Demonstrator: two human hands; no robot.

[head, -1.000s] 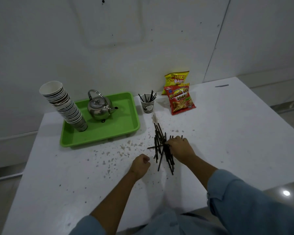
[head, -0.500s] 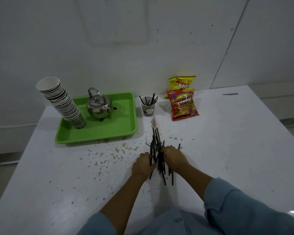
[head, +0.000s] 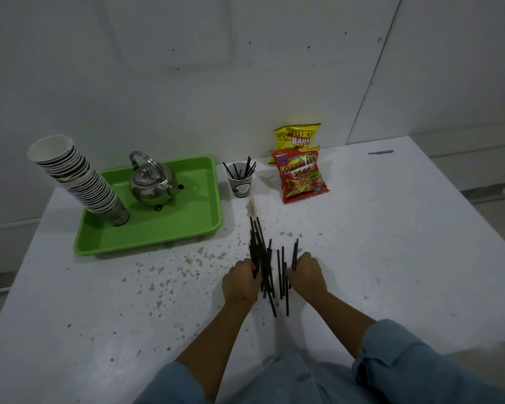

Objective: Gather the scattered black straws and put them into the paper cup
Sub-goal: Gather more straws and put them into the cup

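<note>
Several black straws [head: 264, 262] lie in a rough bundle on the white table, pointing away from me. My left hand [head: 240, 281] is curled against the bundle's left side, fingers touching the straws. My right hand [head: 306, 274] is curled on the right side, its fingers closed around a couple of straws. A paper cup [head: 239, 182] stands upright beyond the bundle, with several black straws sticking out of it.
A green tray [head: 199, 225] at the left holds a metal kettle [head: 152, 182] and a leaning stack of paper cups [head: 76, 179]. Two snack bags [head: 302, 173] lie right of the cup. Brown specks dot the table [head: 391, 243] near the tray.
My left hand has come in from the lower left to the bundle's left side. Both hands have pushed the straws into a tighter, straighter bundle.
</note>
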